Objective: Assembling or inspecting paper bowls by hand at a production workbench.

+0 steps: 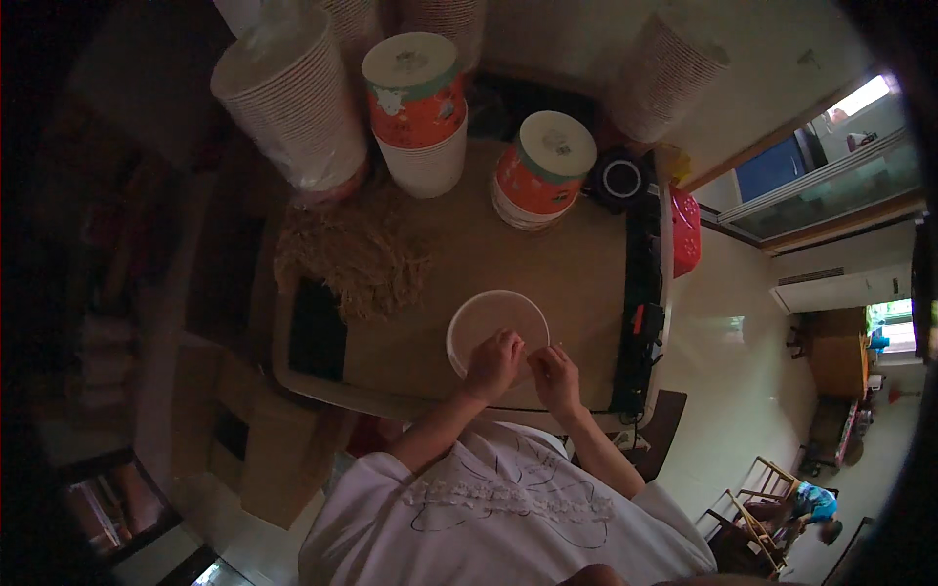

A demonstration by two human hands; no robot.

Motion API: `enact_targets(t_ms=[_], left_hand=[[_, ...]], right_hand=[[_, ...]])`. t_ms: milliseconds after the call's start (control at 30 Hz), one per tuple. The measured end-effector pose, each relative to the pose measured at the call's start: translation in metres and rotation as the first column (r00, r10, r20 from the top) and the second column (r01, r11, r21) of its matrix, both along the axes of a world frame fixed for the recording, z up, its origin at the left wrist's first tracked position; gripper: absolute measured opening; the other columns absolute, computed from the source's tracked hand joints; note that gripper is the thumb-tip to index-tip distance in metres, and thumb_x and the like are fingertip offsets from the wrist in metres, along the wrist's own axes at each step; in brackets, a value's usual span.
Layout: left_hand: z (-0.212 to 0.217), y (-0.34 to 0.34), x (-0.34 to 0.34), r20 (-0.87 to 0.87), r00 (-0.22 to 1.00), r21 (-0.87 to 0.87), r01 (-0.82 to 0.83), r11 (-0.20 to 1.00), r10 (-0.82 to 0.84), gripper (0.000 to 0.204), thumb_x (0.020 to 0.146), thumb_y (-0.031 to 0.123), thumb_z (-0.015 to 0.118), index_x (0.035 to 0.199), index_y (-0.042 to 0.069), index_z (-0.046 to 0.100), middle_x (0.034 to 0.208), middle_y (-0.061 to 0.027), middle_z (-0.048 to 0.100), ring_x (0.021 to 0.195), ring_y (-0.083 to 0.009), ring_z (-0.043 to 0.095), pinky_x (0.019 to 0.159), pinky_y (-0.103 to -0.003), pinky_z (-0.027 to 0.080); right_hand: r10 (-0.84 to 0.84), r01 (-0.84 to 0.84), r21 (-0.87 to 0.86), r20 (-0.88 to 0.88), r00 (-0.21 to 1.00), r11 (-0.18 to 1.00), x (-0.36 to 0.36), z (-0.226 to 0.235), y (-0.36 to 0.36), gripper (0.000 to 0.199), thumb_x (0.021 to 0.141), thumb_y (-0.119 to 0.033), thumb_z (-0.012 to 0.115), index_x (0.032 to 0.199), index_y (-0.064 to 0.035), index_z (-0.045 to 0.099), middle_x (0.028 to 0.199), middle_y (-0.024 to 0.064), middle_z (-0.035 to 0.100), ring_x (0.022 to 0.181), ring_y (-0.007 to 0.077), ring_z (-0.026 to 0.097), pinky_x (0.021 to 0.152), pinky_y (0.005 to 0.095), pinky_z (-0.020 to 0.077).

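A round white paper tub (500, 313) stands close in front of me on the brown tabletop, its open mouth facing up. My left hand (495, 363) is over the tub's near side, fingers closed in a pinch. Beside it, my right hand (555, 379) is closed at the tub's right-hand near rim, fingertips together. Whatever sits between the fingers of either hand is too small and dim to make out. A heap of brown fibre cords (357, 259) lies left of the tub.
Behind the tub stand upside-down stacks of orange-printed tubs (542, 171) (418, 107). Tall plastic-wrapped stacks (288, 103) (669, 78) rise farther back. A round black device (618, 179) and a red basket (686, 230) are at right. A cardboard box (269, 454) is lower left; a person (816, 503) sits far right.
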State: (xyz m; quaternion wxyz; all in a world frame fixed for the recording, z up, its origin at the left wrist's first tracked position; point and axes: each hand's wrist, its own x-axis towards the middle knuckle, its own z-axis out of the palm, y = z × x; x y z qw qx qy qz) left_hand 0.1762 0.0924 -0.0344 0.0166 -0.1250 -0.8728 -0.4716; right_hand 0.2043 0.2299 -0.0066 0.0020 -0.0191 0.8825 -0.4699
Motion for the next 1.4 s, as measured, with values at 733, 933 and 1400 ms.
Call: enact_targets(t_ms=[733, 933, 1400], left_hand=[[0.036, -0.002, 0.011, 0.422, 0.870, 0.339, 0.111, 0.934, -0.256, 0.017, 0.079, 0.017, 0.058, 0.078, 0.001, 0.056, 0.064, -0.0093, 0.059, 0.057, -0.0136, 0.056, 0.055, -0.029, 0.045], [0.041, 0.009, 0.022, 0.495, 0.815, 0.395, 0.097, 0.914, -0.301, 0.015, 0.079, 0.015, 0.057, 0.079, 0.001, 0.057, 0.065, -0.0096, 0.059, 0.059, -0.0160, 0.058, 0.055, -0.030, 0.045], [0.036, 0.031, 0.044, 0.324, 0.834, 0.098, 0.440, 0.893, -0.447, 0.009, 0.075, 0.014, 0.057, 0.079, 0.006, 0.058, 0.077, -0.0153, 0.058, 0.072, -0.0292, 0.059, 0.060, -0.038, 0.045]], right_hand=[[-0.170, 0.161, -0.144, -0.055, 0.984, 0.976, 0.012, 0.003, 0.017, 0.010, 0.073, 0.004, 0.056, 0.078, -0.0038, 0.056, 0.076, 0.0061, 0.055, 0.067, 0.0198, 0.054, 0.059, 0.0274, 0.0442], [-0.173, 0.318, -0.527, 0.306, 0.936, 0.788, 0.028, -0.006, 0.025, 0.009, 0.084, -0.008, 0.047, 0.088, -0.0043, 0.054, 0.083, 0.0059, 0.058, 0.075, 0.0185, 0.057, 0.067, 0.0268, 0.0462], [0.123, 0.590, -0.717, 0.668, 0.734, 0.371, 0.044, -0.027, 0.057, 0.018, 0.082, -0.009, 0.055, 0.098, -0.0035, 0.050, 0.087, 0.0062, 0.058, 0.075, 0.0153, 0.057, 0.062, 0.0255, 0.0474]])
